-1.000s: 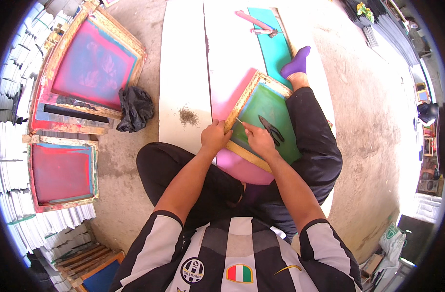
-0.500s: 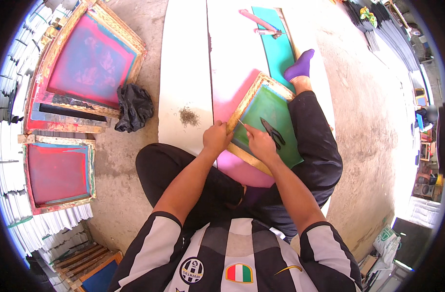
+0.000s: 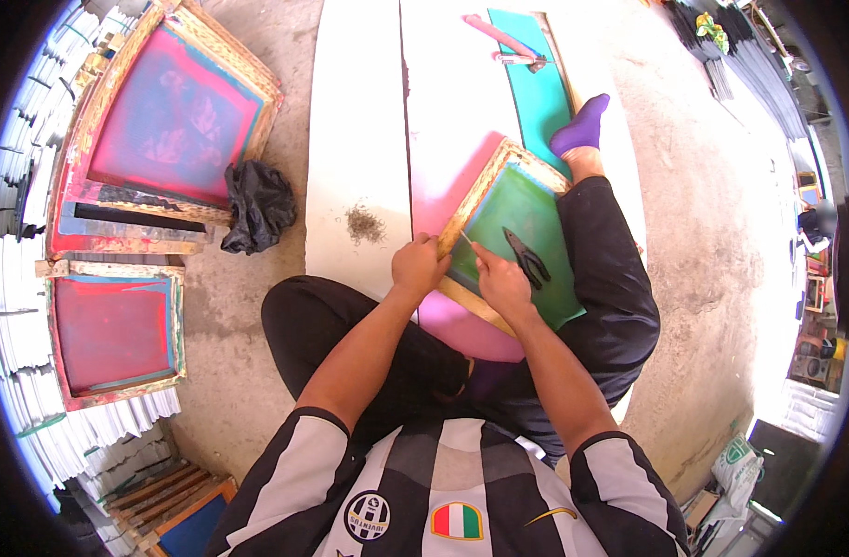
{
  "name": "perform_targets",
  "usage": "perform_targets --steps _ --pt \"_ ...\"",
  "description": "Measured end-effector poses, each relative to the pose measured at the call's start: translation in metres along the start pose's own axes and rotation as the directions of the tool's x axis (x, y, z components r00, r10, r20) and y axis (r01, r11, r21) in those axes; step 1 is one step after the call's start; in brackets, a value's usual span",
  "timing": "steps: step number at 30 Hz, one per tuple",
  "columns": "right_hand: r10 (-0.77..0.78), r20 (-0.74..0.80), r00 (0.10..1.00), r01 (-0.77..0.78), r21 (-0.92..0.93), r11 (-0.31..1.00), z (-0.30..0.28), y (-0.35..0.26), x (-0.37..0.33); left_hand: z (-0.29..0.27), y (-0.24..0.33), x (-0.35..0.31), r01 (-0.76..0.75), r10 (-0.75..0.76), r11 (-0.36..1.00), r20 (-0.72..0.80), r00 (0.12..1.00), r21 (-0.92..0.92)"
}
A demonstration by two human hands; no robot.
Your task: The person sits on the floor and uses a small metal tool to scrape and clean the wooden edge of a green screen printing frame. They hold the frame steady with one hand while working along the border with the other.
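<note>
A wooden screen-printing frame [image 3: 477,193] with green mesh [image 3: 545,209] lies tilted against my bent right leg. My left hand [image 3: 419,265] is closed around the frame's left rail near its corner. In my right hand [image 3: 504,284], closed above the mesh, is a thin tool with a slim shaft [image 3: 466,238], like a screwdriver. Its tip meets the inner edge of the left rail, close to my left fingers. Black pliers [image 3: 526,258] rest on the mesh, just beyond my right hand. My palm and fingers hide the tool's handle.
Small wire bits, like staples, form a pile [image 3: 364,224] on the white board [image 3: 350,139]. A pink-handled hammer [image 3: 499,35] lies on a teal strip [image 3: 541,107]. Left stand other screen frames [image 3: 113,330] and a black plastic bag [image 3: 257,209]. Someone [image 3: 817,226] is far right.
The view has shifted slightly, so everything sits a little further right. My left hand keeps its hold on the rail, and the tool tip stays at the rail's inner edge.
</note>
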State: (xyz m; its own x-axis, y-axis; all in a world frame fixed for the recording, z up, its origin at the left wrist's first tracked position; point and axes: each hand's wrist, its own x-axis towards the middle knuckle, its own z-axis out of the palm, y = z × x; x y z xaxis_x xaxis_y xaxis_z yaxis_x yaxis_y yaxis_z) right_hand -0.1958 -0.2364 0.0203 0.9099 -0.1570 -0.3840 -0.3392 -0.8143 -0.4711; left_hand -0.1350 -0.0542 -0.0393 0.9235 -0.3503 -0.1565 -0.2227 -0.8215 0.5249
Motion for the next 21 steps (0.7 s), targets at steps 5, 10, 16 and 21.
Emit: perform_targets --steps 5,10,16,21 --pt "0.081 0.103 0.991 -0.061 -0.183 0.981 -0.01 -0.033 -0.001 0.002 -0.002 -0.001 -0.001 0.002 1.0 -0.015 1.0 0.031" --pt "-0.089 -0.144 0.986 0.138 0.377 0.916 0.041 0.031 0.018 0.001 0.006 0.003 -0.031 0.032 0.999 -0.039 0.999 0.028" --pt "-0.077 -0.058 0.995 0.082 0.077 0.994 0.031 0.019 0.008 0.005 -0.002 0.001 -0.045 0.047 0.998 -0.063 0.997 0.036" --pt "0.232 0.298 0.926 -0.371 0.601 0.708 0.019 0.013 0.014 -0.003 -0.001 -0.002 -0.027 0.027 0.997 -0.006 1.0 0.07"
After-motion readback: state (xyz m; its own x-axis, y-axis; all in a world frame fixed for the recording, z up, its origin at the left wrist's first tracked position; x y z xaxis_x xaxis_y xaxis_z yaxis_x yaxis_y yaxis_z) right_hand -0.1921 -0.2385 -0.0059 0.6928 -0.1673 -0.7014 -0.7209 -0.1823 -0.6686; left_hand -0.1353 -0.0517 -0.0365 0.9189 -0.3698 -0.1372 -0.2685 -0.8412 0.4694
